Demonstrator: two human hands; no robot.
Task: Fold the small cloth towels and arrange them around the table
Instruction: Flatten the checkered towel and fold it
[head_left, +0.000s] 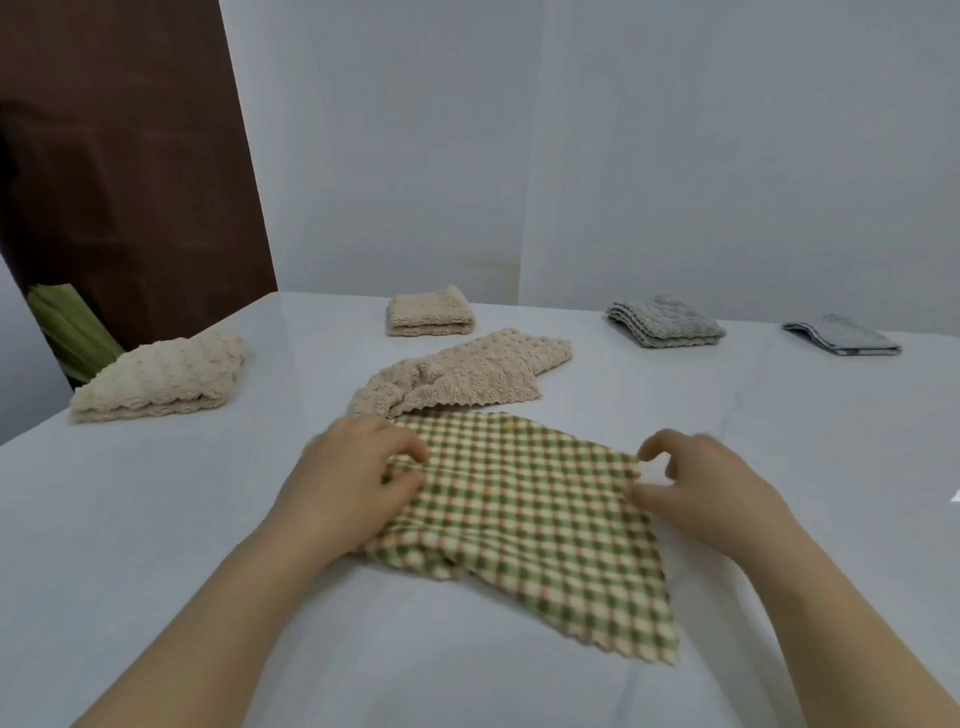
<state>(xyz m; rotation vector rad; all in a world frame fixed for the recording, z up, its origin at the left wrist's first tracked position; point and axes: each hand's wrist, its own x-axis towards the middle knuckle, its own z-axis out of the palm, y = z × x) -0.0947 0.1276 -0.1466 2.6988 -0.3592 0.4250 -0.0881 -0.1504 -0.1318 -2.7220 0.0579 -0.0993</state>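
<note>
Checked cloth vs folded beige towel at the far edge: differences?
Checked cloth: green plaid, thin; folded beige towel: plain, fluffy. Checked cloth lies spread out, left hand and right hand pinching its edges; folded beige towel is compact, untouched. Both lie on the white table.

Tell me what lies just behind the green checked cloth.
A crumpled, unfolded beige fluffy towel lies against the green checked cloth's far edge. The left hand covers part of where they meet, so any overlap is hidden.

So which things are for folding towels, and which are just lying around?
Job: checked towel, left hand, right hand, loose beige towel, back beige towel, left beige towel, thick grey towel, thin grey towel, table.
Lying about: green leafy thing, brown panel.
</note>
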